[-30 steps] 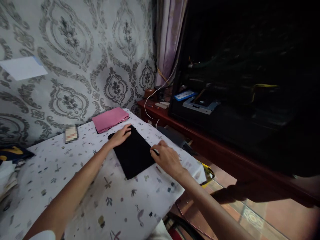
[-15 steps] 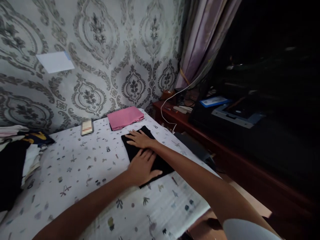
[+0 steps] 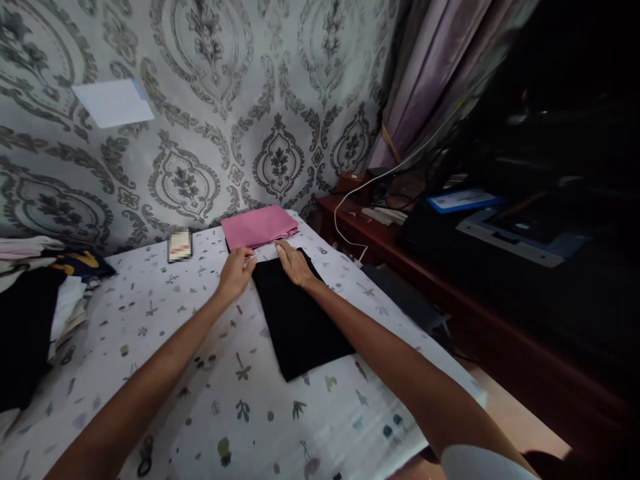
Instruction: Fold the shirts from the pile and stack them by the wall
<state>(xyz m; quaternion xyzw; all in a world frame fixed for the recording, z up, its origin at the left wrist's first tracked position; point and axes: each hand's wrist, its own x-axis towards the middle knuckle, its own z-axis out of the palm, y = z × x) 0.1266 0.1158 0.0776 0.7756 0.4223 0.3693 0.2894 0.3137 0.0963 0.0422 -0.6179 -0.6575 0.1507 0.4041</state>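
A black folded cloth (image 3: pixel 303 320) lies flat on the patterned white bed sheet (image 3: pixel 200 400). My left hand (image 3: pixel 237 272) is at the cloth's far left corner, its fingers bent; whether they pinch the fabric is too small to tell. On the far edge of the cloth rests my right hand (image 3: pixel 295 265), palm down with the fingers stretched forward. Just beyond both hands is a folded pink cloth (image 3: pixel 260 227), with a dark edge showing under it.
A phone-like object (image 3: pixel 180 245) lies near the wall. Piled clothes (image 3: pixel 30 320) are at the left. To the right stands a dark red cabinet (image 3: pixel 425 260) with a white cable (image 3: pixel 340 217) and a blue-edged item (image 3: pixel 463 200).
My left hand has moved from the middle of the black cloth to its far left corner. My right hand has shifted to the far edge. The view has turned slightly.
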